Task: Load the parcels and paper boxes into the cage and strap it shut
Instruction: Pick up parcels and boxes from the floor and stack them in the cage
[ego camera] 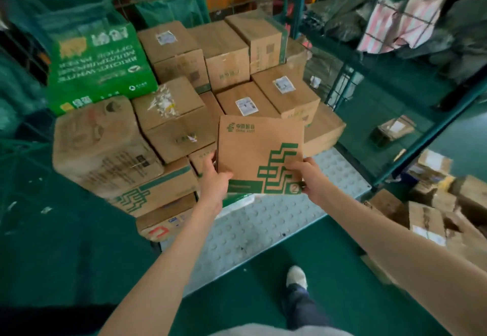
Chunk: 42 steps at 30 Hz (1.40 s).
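left hand (214, 177) and right hand (311, 180) each grasp a side edge of a flat post box (259, 151), held above the cage's studded floor (263, 230). stacked brown cartons (181, 116) fill the cage's far side, with a green paper box (100, 66) seemingly at its far left corner.

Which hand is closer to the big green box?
Left. The left hand has its grip on the left edge of the brown box, the side toward the green box. The right hand has its grip on the opposite lower corner, farther away.

brown parcel (259, 155) with green stripes, green paper box (98, 66), seemingly green floor (66, 243)
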Tool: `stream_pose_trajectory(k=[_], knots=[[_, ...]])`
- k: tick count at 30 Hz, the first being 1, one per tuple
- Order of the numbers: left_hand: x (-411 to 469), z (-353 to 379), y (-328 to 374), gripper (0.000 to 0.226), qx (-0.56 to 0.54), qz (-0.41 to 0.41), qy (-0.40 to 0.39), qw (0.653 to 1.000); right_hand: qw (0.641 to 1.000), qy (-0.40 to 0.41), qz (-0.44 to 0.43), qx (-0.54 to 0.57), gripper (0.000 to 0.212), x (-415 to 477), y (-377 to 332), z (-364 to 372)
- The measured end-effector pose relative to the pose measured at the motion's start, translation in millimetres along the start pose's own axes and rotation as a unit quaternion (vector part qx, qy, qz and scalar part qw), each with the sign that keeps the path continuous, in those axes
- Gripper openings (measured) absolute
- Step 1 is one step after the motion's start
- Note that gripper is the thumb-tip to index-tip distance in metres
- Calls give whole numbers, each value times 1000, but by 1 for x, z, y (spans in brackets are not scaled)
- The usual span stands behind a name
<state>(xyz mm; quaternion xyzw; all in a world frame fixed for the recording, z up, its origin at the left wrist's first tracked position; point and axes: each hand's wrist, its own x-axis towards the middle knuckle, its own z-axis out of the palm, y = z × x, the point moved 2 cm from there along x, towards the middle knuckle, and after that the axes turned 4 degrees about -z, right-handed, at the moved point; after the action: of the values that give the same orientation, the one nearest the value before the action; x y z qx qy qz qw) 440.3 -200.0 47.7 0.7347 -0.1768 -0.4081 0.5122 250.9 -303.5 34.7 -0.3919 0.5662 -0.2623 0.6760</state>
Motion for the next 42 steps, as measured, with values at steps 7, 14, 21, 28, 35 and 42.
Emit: stream_pose_trajectory(k=[7,14,21,28,35,42], knots=[[58,59,35,66,-19,19,73,997,999,-44,1,23,51,91,-66,-15],[122,75,49,62,9,47,116,992,995,-97,6,-28,44,169,-110,6],[196,70,59,63,61,70,179,979,985,-115,-23,-125,38,230,-144,49],[253,60,82,68,119,111,190,968,990,-126,-1,-67,39,274,-169,80],[280,52,84,71,147,31,185,971,984,-158,-6,-81,39,311,-182,115],[284,57,75,65,93,-227,81,966,947,-244,49,-202,41,325,-180,132]])
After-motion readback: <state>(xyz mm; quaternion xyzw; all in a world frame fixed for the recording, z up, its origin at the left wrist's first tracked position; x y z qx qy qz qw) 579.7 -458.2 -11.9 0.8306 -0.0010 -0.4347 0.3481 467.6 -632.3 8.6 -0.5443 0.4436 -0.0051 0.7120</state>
